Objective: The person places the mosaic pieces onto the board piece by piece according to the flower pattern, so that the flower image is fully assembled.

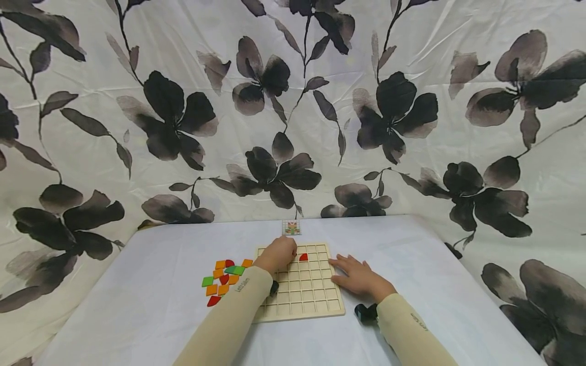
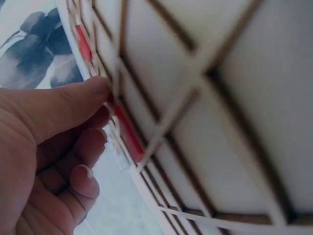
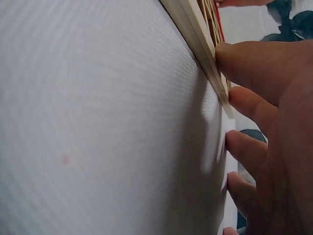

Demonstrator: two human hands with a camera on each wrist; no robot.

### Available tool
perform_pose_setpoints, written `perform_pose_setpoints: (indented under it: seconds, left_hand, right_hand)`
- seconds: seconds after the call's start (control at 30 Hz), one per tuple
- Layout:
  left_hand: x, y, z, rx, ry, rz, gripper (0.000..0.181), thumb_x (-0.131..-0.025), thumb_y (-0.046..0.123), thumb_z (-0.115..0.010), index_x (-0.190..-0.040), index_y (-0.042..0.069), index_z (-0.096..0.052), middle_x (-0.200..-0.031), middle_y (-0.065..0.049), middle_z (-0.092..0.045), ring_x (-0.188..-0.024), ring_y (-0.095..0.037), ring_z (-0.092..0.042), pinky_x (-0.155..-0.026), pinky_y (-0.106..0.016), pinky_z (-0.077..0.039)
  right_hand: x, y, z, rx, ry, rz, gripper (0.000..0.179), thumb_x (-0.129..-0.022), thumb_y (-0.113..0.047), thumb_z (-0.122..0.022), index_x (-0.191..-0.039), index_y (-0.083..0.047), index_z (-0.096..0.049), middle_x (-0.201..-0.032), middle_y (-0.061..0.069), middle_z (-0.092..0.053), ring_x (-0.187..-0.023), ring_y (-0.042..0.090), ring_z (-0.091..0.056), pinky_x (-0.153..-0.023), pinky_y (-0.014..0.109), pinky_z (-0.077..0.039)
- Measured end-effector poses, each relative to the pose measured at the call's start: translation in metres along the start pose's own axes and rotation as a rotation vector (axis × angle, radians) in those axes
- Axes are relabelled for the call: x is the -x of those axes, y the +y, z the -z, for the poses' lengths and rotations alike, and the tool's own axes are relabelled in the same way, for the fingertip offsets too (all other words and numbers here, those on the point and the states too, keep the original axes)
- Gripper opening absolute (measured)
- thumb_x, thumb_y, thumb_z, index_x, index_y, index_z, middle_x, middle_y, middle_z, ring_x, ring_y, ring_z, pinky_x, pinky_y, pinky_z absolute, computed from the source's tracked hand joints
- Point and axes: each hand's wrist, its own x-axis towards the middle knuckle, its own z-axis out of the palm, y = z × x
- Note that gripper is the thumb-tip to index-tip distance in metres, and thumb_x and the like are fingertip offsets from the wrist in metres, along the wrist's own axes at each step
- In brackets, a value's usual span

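My left hand [image 1: 279,253] reaches over the upper part of a pale wooden grid board [image 1: 316,295]. In the left wrist view its thumb and forefinger pinch at the end of a red piece [image 2: 128,134] lying along a grid cell; the fingertips partly cover it. Another red piece [image 2: 84,43] sits further along the same board, seen in the head view as a red quarter-round [image 1: 303,257]. Fingers spread, my right hand [image 1: 361,277] rests at the board's right side. Its thumb [image 3: 244,61] touches the board's edge in the right wrist view.
Loose orange, green and red tiles [image 1: 223,279] lie left of the board, partly behind the left sleeve [image 1: 229,315]. A small patterned card [image 1: 291,227] is beyond the board's far edge. White cloth [image 1: 137,284] covers the table, and a floral curtain [image 1: 274,101] hangs behind.
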Motion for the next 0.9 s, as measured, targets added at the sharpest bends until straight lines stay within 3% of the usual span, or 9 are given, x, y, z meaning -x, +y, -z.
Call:
perform_pose_setpoints:
  seconds: [0.3,0.5,0.67,0.9]
  left_hand:
    - [0.002,-0.001,-0.005,-0.068,0.000,-0.001,0.033,-0.093,0.000,-0.056,-0.063,0.013,-0.058,-0.059,0.002,-0.051,-0.056,-0.012,-0.040,-0.058,-0.027,-0.039]
    - [0.009,-0.006,-0.003,-0.019,-0.006,0.044,0.018,-0.091,0.001,-0.059,-0.078,0.009,-0.069,-0.077,-0.001,-0.066,-0.071,-0.014,-0.057,-0.069,-0.030,-0.049]
    - [0.025,-0.023,0.011,0.071,0.041,0.094,0.018,-0.092,0.002,-0.058,-0.102,0.004,-0.073,-0.102,-0.008,-0.071,-0.099,-0.023,-0.066,-0.087,-0.038,-0.053]
    - [0.048,-0.062,0.033,0.171,0.099,0.192,0.015,-0.093,0.010,-0.061,-0.101,0.006,-0.073,-0.100,-0.006,-0.071,-0.093,-0.021,-0.064,-0.086,-0.040,-0.052]
  right_hand:
    - [-0.003,0.000,-0.004,0.016,-0.017,0.000,0.056,-0.095,-0.044,-0.054,-0.147,-0.026,-0.043,-0.157,0.007,-0.033,-0.147,0.037,-0.021,-0.112,0.068,-0.012]
    - [-0.003,-0.002,-0.004,0.023,-0.029,-0.013,0.059,-0.094,-0.047,-0.055,-0.147,-0.026,-0.042,-0.157,0.007,-0.033,-0.147,0.036,-0.021,-0.112,0.068,-0.013]
    - [-0.002,-0.003,-0.001,0.043,-0.029,-0.005,0.058,-0.094,-0.047,-0.055,-0.147,-0.026,-0.042,-0.157,0.008,-0.034,-0.147,0.037,-0.023,-0.111,0.068,-0.016]
    - [-0.001,-0.004,0.005,0.051,-0.025,0.002,0.058,-0.094,-0.045,-0.055,-0.147,-0.025,-0.042,-0.156,0.009,-0.034,-0.146,0.039,-0.024,-0.110,0.069,-0.016]
